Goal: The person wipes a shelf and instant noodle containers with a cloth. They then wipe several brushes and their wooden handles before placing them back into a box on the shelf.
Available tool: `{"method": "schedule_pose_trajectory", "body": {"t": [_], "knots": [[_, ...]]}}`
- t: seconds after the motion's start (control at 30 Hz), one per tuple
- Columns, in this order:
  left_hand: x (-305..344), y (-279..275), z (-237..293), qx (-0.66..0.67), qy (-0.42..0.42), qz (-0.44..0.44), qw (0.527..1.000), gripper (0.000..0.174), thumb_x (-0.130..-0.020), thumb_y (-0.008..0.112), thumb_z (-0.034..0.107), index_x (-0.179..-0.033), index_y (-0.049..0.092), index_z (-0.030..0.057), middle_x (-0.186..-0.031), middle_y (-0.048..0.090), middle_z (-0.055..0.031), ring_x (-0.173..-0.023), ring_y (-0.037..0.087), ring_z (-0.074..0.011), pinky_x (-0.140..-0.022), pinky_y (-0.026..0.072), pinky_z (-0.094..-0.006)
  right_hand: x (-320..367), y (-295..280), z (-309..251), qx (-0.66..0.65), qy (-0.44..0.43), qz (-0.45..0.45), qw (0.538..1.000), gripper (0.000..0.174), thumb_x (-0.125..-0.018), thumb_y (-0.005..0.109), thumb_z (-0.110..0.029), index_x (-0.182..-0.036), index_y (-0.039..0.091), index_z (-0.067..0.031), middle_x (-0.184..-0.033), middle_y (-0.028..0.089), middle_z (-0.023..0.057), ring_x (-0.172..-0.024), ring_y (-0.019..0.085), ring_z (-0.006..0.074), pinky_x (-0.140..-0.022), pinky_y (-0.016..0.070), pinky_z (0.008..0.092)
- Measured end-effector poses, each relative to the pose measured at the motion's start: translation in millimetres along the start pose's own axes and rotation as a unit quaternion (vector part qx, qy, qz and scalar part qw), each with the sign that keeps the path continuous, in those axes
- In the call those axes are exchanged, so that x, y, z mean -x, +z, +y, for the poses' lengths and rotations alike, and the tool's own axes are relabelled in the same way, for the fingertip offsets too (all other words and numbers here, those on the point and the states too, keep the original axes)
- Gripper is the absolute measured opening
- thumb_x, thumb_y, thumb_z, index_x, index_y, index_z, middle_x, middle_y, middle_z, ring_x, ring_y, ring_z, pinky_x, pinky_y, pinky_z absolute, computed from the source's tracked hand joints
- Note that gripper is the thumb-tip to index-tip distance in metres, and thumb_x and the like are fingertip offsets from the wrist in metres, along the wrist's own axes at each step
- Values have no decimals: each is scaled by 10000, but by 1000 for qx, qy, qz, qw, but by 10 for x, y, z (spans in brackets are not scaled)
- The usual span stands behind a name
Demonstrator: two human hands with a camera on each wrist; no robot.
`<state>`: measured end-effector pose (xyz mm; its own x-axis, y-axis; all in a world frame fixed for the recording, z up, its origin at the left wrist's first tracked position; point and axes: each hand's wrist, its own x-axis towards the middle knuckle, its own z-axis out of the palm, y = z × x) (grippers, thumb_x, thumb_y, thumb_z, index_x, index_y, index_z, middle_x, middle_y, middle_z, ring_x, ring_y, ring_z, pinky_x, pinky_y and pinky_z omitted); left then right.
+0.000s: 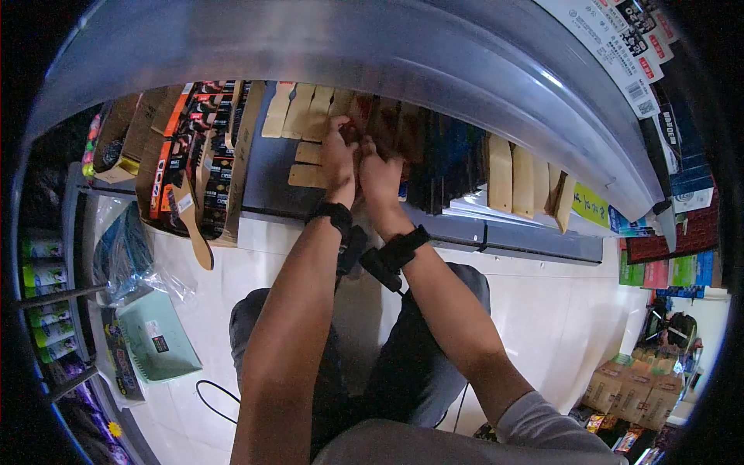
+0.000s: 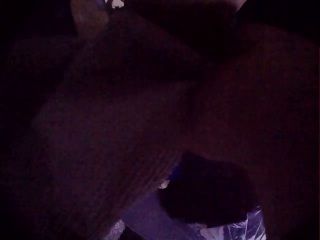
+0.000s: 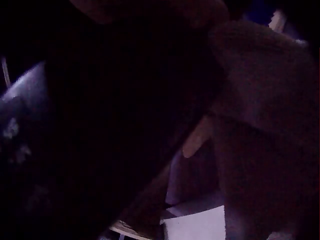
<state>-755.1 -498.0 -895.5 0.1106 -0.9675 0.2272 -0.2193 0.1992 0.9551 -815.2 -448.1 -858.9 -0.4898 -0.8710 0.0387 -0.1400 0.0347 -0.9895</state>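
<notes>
Side by side in the head view, the left hand (image 1: 339,161) and the right hand (image 1: 380,177) reach onto a low grey shelf (image 1: 267,167). The fingers of both look bent and nearly meet in shadow beside something dark red (image 1: 350,130); whether either grips it cannot be made out. Flat pale wooden handles (image 1: 299,113) lie left of the hands, two more (image 1: 308,175) close by the left hand. Dark bristle-like items (image 1: 442,167) stand to the right. Both wrist views are very dark; the right one shows a pale rounded handle end (image 3: 198,137).
An open carton (image 1: 239,155) of black-and-orange packs stands left, a wooden-handled brush (image 1: 197,230) leaning out of it. More pale handles (image 1: 523,182) are at right. A grey metal shelf edge (image 1: 310,46) runs overhead. A green dustpan (image 1: 160,345) lies lower left, cartons (image 1: 632,394) lower right.
</notes>
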Motion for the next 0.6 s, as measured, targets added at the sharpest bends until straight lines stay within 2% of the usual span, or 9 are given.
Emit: {"method": "schedule_pose_trajectory", "body": {"t": [0.03, 0.1, 0.23, 0.33, 0.4, 0.43, 0.5, 0.6], "knots": [[4, 19, -60, -1, -1, -2, 1000, 424, -729, 593, -122, -1117, 522, 35, -1034, 610, -139, -991, 590, -268, -897, 443, -335, 2, -3, 54, 0, 2, 1, 1000, 261, -923, 543, -176, -1083, 637, 8, -1075, 664, 201, -997, 624, 365, -859, 469, 407], [4, 15, -31, 92, -92, -18, 991, 417, -737, 606, -117, -1117, 524, 35, -1020, 613, -123, -978, 591, -265, -900, 444, -330, 48, -15, -29, -19, 7, -4, 1000, 256, -918, 521, -139, -1090, 627, 18, -1072, 663, 208, -993, 624, 367, -858, 470, 411], [19, 28, -68, 77, -67, -16, 995, 436, -741, 600, -126, -1135, 512, 39, -1053, 590, -113, -1009, 567, -248, -893, 448, -331, 97, -6, -100, -37, 13, 0, 999, 259, -917, 516, -131, -1095, 617, 27, -1069, 663, 207, -981, 626, 364, -861, 470, 411], [47, 57, -111, 102, -64, -9, 993, 447, -742, 594, -124, -1147, 496, 38, -1101, 543, -108, -1054, 527, -229, -904, 440, -331, 98, 16, 6, -6, 6, 50, 999, 262, -914, 514, -127, -1093, 616, 34, -1055, 664, 211, -971, 629, 360, -862, 470, 410], [33, 12, 52, 170, -145, -41, 974, 455, -733, 592, -132, -1141, 486, 39, -1134, 501, -113, -1086, 496, -225, -930, 424, -332, 72, -7, 2, -55, 17, 29, 998, 261, -910, 512, -115, -1089, 615, 45, -1051, 663, 213, -976, 628, 355, -879, 465, 403], [42, 15, 72, 172, -146, -42, 973, 455, -733, 592, -132, -1141, 486, 39, -1134, 501, -113, -1086, 496, -225, -930, 424, -332, 80, -23, -21, -52, 17, 30, 998, 261, -910, 512, -115, -1089, 615, 45, -1051, 663, 213, -976, 628, 355, -879, 465, 403], [39, 2, 12, 17, 26, -32, 999, 463, -722, 593, -142, -1137, 487, 33, -1125, 504, -115, -1070, 502, -242, -945, 420, -339, 110, -16, -130, -68, 1, 44, 997, 256, -902, 512, -93, -1088, 613, 50, -1065, 659, 214, -996, 622, 347, -899, 456, 395], [11, 27, -46, 23, 17, -34, 999, 494, -704, 602, -153, -1149, 484, 25, -1117, 524, -133, -1049, 522, -259, -926, 432, -344, 84, 21, -109, -51, 19, 51, 997, 250, -897, 513, -80, -1084, 608, 55, -1077, 657, 203, -1007, 618, 334, -910, 449, 390]]}}
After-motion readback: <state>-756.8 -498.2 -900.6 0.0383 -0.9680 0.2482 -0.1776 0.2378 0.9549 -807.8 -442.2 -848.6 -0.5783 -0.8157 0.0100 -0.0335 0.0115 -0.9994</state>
